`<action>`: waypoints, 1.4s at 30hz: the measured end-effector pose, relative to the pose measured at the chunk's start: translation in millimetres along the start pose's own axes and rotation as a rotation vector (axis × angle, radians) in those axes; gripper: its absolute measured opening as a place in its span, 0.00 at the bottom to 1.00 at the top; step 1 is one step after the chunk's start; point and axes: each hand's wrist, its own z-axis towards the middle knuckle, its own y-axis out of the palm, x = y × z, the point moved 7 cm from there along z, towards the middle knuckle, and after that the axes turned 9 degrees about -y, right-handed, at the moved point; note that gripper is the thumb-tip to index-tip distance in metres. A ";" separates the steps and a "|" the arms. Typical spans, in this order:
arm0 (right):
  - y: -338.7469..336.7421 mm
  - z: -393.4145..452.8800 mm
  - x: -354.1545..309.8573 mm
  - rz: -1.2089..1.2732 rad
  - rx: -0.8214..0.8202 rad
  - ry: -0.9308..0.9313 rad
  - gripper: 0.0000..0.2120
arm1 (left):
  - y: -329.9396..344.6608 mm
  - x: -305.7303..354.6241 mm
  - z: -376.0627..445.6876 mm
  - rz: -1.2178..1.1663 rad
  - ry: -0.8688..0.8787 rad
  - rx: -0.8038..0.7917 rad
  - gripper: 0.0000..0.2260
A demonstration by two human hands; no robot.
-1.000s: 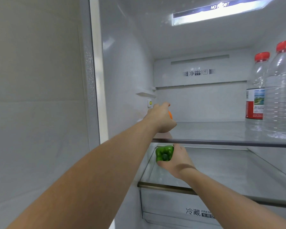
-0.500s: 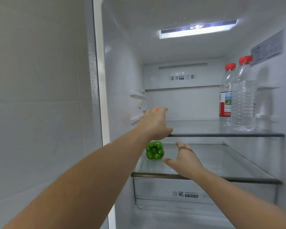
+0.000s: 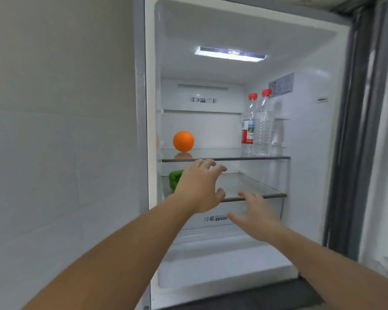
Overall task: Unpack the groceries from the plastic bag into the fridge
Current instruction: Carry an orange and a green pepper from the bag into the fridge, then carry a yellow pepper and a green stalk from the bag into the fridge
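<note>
- My left hand (image 3: 197, 186) hangs before the open fridge (image 3: 311, 153), grip spread, holding nothing.
- My right hand (image 3: 255, 218) sits lower, grip also spread and empty.
- An orange (image 3: 183, 141) rests on the upper glass shelf (image 3: 224, 158), left of two water bottles (image 3: 259, 126).
- A green pepper (image 3: 174, 179) lies on the shelf below, partly behind my left hand.

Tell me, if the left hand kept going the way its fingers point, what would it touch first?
Probably the front edge of the upper glass shelf: the left hand points its fingers up at it. Depth is unclear, so it might pass just underneath.
</note>
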 end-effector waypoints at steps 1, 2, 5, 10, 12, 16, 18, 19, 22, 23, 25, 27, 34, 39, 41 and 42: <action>-5.1 -12.3 -0.3 -0.017 0.000 0.006 0.34 | 3.6 2.2 -9.5 -0.003 0.003 -0.033 0.26; -11.8 -24.2 -0.5 -0.033 0.004 0.007 0.34 | 7.5 4.7 -18.0 -0.003 0.006 -0.067 0.26; -39.5 -56.8 4.3 -0.078 0.038 0.011 0.33 | 15.5 10.6 -39.4 -0.067 -0.005 -0.140 0.27; -85.3 -113.3 21.8 -0.141 0.057 0.062 0.33 | 23.5 21.4 -69.1 -0.190 -0.094 -0.248 0.27; -102.8 -138.8 31.3 -0.157 0.076 0.098 0.33 | 22.9 37.2 -79.7 -0.198 -0.095 -0.281 0.28; -140.0 -202.6 55.8 -0.185 0.109 0.177 0.32 | 24.6 90.6 -105.2 -0.180 -0.050 -0.343 0.28; -163.2 -242.6 71.5 -0.196 0.133 0.226 0.31 | 26.2 130.5 -119.8 -0.201 -0.017 -0.372 0.28; -174.8 -264.3 79.7 -0.200 0.138 0.255 0.31 | 27.0 153.2 -127.5 -0.209 0.012 -0.389 0.28; -211.4 -334.7 102.7 -0.219 0.161 0.378 0.31 | 24.9 227.3 -149.1 -0.267 0.129 -0.419 0.27; -224.6 -357.7 109.4 -0.233 0.176 0.417 0.31 | 23.3 251.4 -155.4 -0.299 0.162 -0.428 0.27; -252.9 -401.4 119.3 -0.273 0.214 0.487 0.31 | 20.3 299.9 -167.3 -0.337 0.246 -0.445 0.28; -281.2 -442.5 127.4 -0.309 0.250 0.554 0.31 | 16.6 348.0 -177.8 -0.352 0.324 -0.441 0.27; -350.8 -576.6 145.3 -0.425 0.359 0.842 0.31 | 10.9 505.6 -218.0 -0.520 0.620 -0.447 0.27; -379.3 -665.8 138.3 -0.544 0.435 1.092 0.33 | 7.7 607.7 -252.2 -0.669 0.854 -0.513 0.29; -388.3 -698.6 129.2 -0.591 0.468 1.205 0.32 | 4.8 644.9 -269.0 -0.736 0.948 -0.546 0.30; -391.3 -713.7 122.8 -0.611 0.489 1.258 0.32 | 2.5 662.0 -279.2 -0.764 0.996 -0.557 0.29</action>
